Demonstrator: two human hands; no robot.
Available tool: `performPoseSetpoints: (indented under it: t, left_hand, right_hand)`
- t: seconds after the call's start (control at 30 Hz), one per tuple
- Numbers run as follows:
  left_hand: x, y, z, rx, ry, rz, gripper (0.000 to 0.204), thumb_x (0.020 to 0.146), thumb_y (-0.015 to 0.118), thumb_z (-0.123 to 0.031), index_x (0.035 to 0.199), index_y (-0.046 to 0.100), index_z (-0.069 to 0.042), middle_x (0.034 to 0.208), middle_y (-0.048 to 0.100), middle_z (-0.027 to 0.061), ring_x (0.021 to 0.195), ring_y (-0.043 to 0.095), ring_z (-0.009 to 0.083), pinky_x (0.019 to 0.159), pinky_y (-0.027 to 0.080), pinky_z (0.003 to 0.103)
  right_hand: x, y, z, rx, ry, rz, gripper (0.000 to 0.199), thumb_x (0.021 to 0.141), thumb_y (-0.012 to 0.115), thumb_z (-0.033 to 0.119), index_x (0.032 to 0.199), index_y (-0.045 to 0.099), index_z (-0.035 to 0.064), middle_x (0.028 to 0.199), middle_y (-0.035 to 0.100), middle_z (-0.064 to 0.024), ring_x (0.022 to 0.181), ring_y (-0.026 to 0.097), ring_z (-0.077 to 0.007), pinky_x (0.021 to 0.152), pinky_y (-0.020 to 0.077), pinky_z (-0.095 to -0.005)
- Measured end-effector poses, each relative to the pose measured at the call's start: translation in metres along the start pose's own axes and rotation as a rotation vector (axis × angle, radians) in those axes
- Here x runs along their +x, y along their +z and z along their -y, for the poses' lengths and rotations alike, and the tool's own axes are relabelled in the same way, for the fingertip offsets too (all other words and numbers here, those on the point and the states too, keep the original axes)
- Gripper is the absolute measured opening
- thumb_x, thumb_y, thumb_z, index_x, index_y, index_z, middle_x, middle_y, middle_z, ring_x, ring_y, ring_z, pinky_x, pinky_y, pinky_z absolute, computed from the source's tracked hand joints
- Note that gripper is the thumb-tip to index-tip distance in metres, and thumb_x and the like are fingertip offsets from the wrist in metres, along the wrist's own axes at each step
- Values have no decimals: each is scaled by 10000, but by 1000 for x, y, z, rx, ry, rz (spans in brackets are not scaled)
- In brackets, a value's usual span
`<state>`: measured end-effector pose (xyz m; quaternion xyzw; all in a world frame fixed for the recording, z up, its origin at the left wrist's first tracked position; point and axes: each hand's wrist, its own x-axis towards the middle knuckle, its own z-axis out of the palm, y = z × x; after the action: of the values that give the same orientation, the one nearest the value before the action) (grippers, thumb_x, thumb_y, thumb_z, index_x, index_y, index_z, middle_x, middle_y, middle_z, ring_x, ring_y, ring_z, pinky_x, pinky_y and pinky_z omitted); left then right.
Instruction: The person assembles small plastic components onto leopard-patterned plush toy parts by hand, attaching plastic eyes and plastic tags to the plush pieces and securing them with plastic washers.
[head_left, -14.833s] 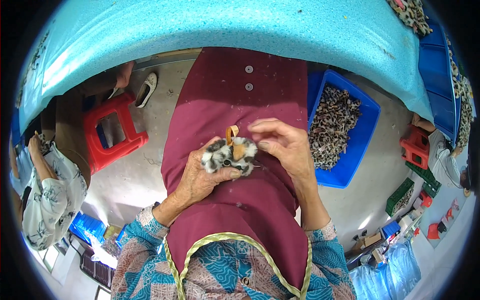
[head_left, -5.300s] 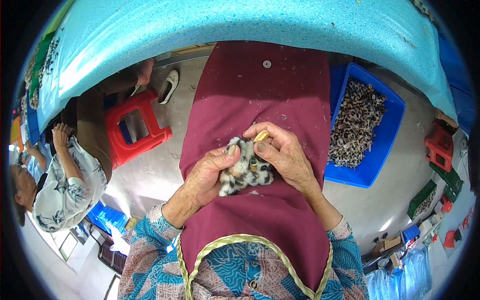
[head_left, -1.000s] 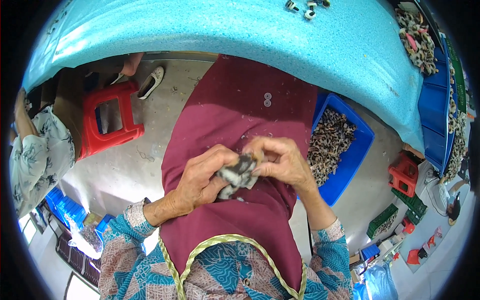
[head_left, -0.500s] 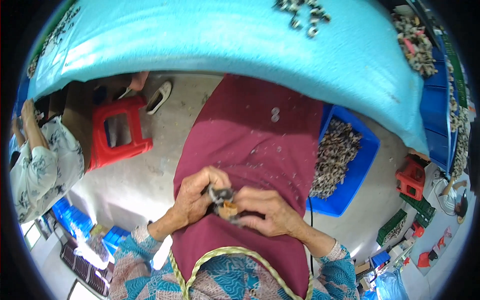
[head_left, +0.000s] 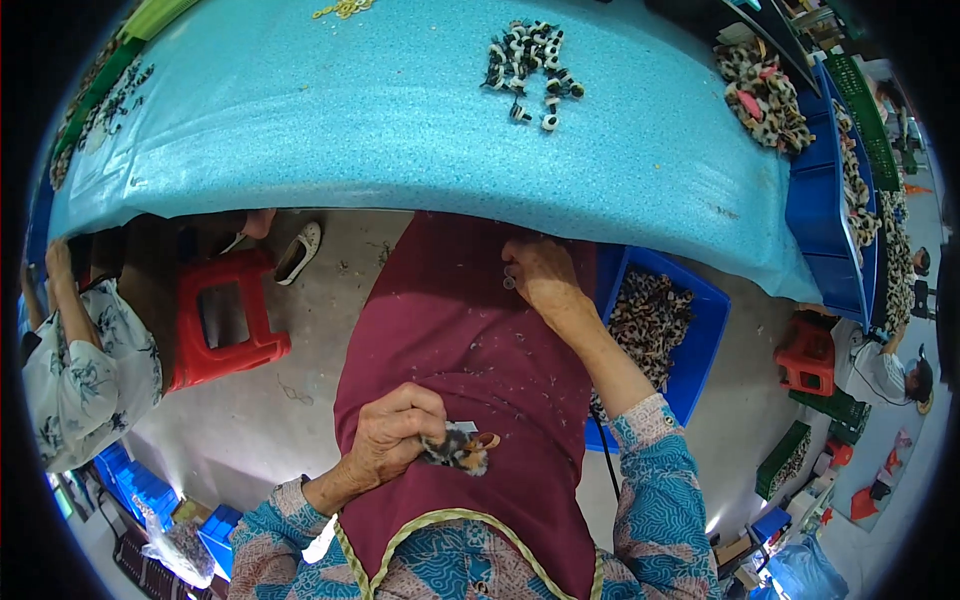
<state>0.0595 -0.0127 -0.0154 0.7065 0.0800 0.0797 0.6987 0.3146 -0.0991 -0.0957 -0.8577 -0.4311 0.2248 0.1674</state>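
Note:
My left hand [head_left: 400,430] is closed around a small furry plush piece [head_left: 455,450], black and white with an orange patch. A tan ear-like flap [head_left: 487,440] sticks out from its right end, and a small white tag [head_left: 463,427] shows at its top. My right hand [head_left: 548,280] is farther forward, over the lap of my maroon apron [head_left: 450,330]. Its fingers are bent together, and whatever they may hold is hidden. Small clear plastic discs [head_left: 509,283] lie on the apron just beside my right thumb.
On the turquoise-covered table [head_left: 330,150] lies a cluster of black-and-white small parts [head_left: 530,65], with furry pieces [head_left: 765,100] at right. A blue bin [head_left: 705,340] of furry pieces stands right of my lap. Left are a red stool [head_left: 230,320] and another person [head_left: 95,370].
My right hand has left the plush piece and reached forward to the discs on the apron. My left hand still holds the piece. The view has tilted, showing more of the table.

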Motion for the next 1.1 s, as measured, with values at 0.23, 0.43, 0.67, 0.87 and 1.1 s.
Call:
performPoseSetpoints:
  t: [0.23,0.43,0.67,0.87,1.1]
  left_hand:
    - [3,-7,-10,89,52,-51,283,567,540,167,754,635,-23,872,543,75,762,558,168,641,462,254]
    - [-1,-8,-8,118,84,-76,283,569,600,155,776,648,-31,899,534,72,770,557,162,629,464,251]
    - [-1,-4,-7,157,58,-118,261,573,622,125,774,647,-40,882,540,62,766,559,171,631,468,258]
    - [0,-4,-11,210,71,-120,251,576,626,122,767,645,-39,865,543,58,763,558,171,632,471,263]
    - [-1,-4,-13,264,80,-115,241,592,645,109,783,640,-39,876,537,63,765,556,176,630,471,268]
  right_hand:
    - [-12,-24,7,90,-139,-211,175,723,582,29,892,627,40,825,622,-137,764,609,-312,690,485,-381]
    - [-84,-21,81,1080,98,250,98,777,612,-8,871,634,10,745,614,-20,631,557,-83,569,468,-219]
    - [-124,-11,97,1272,239,384,84,827,556,-14,891,603,-39,730,616,-43,665,579,-59,571,483,-208]
    - [-130,-14,98,1319,265,351,102,839,565,11,921,608,-32,740,639,-48,669,593,-57,564,484,-204]
    - [-133,-13,101,1312,182,250,102,844,571,27,920,613,-26,734,641,-32,656,591,-53,557,481,-201]
